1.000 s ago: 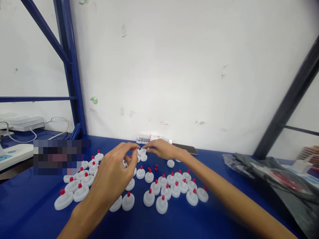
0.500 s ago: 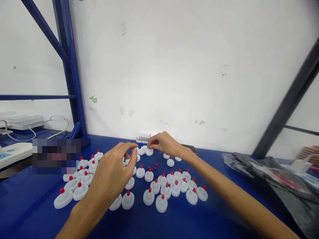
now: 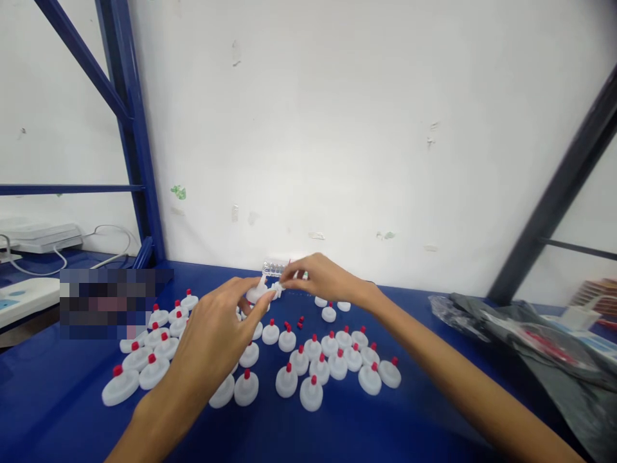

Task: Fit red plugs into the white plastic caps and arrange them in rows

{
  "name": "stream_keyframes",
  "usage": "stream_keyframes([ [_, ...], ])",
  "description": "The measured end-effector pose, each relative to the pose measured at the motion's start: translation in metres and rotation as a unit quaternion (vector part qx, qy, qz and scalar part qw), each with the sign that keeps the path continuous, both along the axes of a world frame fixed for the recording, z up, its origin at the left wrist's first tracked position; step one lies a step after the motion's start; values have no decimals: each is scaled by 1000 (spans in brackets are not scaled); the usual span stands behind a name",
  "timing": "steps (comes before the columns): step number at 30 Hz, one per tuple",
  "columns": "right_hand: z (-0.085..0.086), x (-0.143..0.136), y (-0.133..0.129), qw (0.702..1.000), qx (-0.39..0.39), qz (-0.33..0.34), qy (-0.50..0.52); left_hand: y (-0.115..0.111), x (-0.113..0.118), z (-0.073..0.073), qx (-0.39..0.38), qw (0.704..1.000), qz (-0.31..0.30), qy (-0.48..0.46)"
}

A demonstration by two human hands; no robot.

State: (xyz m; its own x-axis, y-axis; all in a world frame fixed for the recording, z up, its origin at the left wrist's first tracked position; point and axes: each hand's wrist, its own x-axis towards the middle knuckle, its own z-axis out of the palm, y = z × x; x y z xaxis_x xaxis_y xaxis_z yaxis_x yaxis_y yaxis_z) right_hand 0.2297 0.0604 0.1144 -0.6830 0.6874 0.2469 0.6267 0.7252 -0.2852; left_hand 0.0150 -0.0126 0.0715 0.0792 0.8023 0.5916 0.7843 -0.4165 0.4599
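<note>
My left hand curls its thumb and index finger around a white nozzle cap, a round lid with a bare spout pointing up. My right hand is just to the right, with fingertips pinched together at a small white piece whose shape is unclear. Around and in front of my hands stand many white nozzle caps with red tips, such as one cap near the front and another cap beside it. Several loose red tips lie on the blue table between them.
A clear plastic case lies against the wall behind my hands. Grey plastic bags cover the table's right side. White power strips and cables lie at left. Blue rack posts rise at the left.
The white cap between my left fingers now shows its spout. My right fingertips have left the white cap they touched at the back and now pinch a small white piece beside my left hand.
</note>
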Motion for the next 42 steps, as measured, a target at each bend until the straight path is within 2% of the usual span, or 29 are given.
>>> stream_keyframes([
  [3,-14,6,11,990,-15,-24,-141,2,0,-1,-13,1000,5,4],
  [8,-34,4,18,980,-49,-26,-192,2,2,-1,-19,1000,19,14],
  [12,-37,4,21,980,-66,-19,-185,3,1,-2,-34,999,24,19],
  [18,-14,9,15,992,-95,20,-85,3,1,1,-65,997,8,38],
  [21,1,10,8,994,-101,46,13,2,3,4,-84,996,6,35],
  [24,11,8,0,976,-144,79,144,1,3,5,-106,994,8,38],
  [26,14,6,-4,960,-182,88,195,1,3,5,-111,993,6,44],
  [33,11,2,-6,937,-250,100,222,0,4,6,-115,993,-4,36],
  [42,11,-6,-13,939,-244,105,219,0,4,4,-108,993,-15,47],
])
